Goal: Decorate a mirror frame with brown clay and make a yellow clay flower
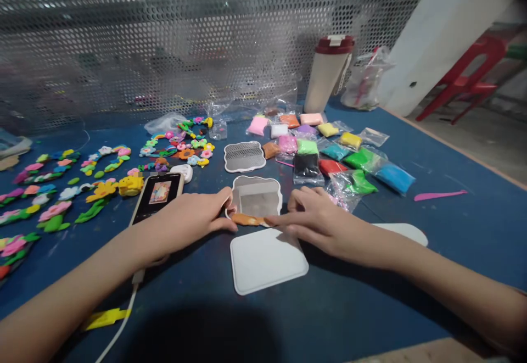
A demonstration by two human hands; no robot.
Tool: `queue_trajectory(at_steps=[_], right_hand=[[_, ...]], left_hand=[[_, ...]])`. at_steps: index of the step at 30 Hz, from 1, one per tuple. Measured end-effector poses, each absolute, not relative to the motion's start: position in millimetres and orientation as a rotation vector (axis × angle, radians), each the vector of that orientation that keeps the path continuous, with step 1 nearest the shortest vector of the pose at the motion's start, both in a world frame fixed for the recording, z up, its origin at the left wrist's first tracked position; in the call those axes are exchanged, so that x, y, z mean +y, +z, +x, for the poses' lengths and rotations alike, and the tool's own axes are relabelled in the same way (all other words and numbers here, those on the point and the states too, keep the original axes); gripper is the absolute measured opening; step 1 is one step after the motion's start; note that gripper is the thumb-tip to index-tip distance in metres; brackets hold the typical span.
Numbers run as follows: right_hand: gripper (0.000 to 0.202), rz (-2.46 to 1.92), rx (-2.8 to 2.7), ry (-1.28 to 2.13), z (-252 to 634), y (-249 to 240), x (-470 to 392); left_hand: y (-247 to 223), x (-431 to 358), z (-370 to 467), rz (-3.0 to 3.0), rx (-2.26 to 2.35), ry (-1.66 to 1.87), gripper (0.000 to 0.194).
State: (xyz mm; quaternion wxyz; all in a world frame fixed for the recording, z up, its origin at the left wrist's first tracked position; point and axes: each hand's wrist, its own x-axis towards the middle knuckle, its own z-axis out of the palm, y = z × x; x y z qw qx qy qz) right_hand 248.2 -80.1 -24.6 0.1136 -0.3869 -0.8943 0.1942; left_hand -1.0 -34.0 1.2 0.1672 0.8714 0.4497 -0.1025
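A small wavy-edged mirror (258,197) lies on the blue table, with a strip of orange-brown clay (247,219) along its lower edge. My left hand (197,212) pinches the mirror's left edge between thumb and fingers. From the right, my right hand (317,217) touches the right end of the clay with an extended index finger; its other fingers are partly curled, and nothing shows in its grasp. Just below the mirror is a white rounded board (267,261), its upper right corner under my right hand's shadow. A second wavy mirror (244,157) lies farther back.
Bagged coloured clay (308,166) spreads behind my right hand, near a tumbler (327,74) and a pink tool (440,195). Colourful clay ornaments (105,190) cover the left side. A phone (158,195) with a white cable (123,322) lies by my left hand.
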Motion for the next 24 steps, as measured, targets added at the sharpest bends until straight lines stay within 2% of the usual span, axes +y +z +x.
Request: queue_trajectory(at_steps=[3,6,17,21,24], right_hand=[[0.037,-1.118,-2.404,0.78,250.4,-26.8,-77.4],[0.034,-1.056,-2.313,0.769,249.2,-32.1,-77.1],[0.033,-0.944,-2.319,0.737,216.8,-32.2,-64.4],[0.014,-1.017,-2.223,0.844,200.4,-30.7,-54.8],[0.019,-1.112,-2.108,0.899,203.4,-36.2,-49.3]], left_hand=[[-0.2,-39.8,3.2,2.659,1.243,-0.395,0.019],[-3.7,-42.8,5.0,2.735,1.147,-0.386,0.022],[-5.3,-46.2,8.0,2.745,1.123,0.0,0.027],[-3.2,-47.2,14.3,2.629,1.121,0.166,0.029],[-1.7,-46.3,13.8,2.539,1.21,0.284,0.028]])
